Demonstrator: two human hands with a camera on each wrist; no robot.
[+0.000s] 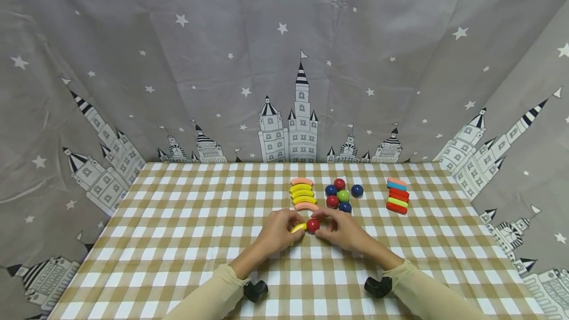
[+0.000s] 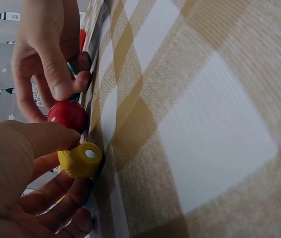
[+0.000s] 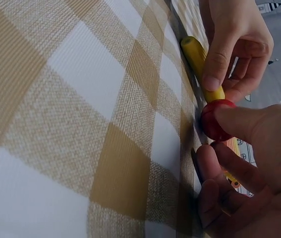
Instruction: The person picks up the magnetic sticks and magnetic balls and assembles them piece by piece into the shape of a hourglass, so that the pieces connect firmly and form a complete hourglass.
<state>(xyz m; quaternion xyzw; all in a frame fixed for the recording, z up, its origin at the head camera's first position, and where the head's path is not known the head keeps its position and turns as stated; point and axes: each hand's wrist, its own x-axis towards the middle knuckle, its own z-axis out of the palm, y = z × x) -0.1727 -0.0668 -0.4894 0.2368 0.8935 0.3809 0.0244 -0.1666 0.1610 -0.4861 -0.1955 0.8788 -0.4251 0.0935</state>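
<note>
Close to the middle of the table, my left hand (image 1: 277, 231) pinches a yellow curved rod (image 1: 299, 228) between thumb and fingers. A pale round disc shows in the end of this rod (image 2: 89, 153) in the left wrist view. My right hand (image 1: 344, 231) grips a shiny red ball (image 1: 313, 225) between thumb and fingertips. In the right wrist view, the far end of the yellow rod (image 3: 196, 54) points away and its near end meets the red ball (image 3: 215, 120). Both pieces are held low, just at the tablecloth.
Beyond my hands lies a stack of yellow (image 1: 302, 192) and peach curved rods (image 1: 305, 206). Right of it sit loose balls: red (image 1: 340, 184), blue (image 1: 357, 190) and green (image 1: 343, 196). Several straight rods (image 1: 397, 202) lie farther right. A checked cloth (image 1: 186, 241) covers the table.
</note>
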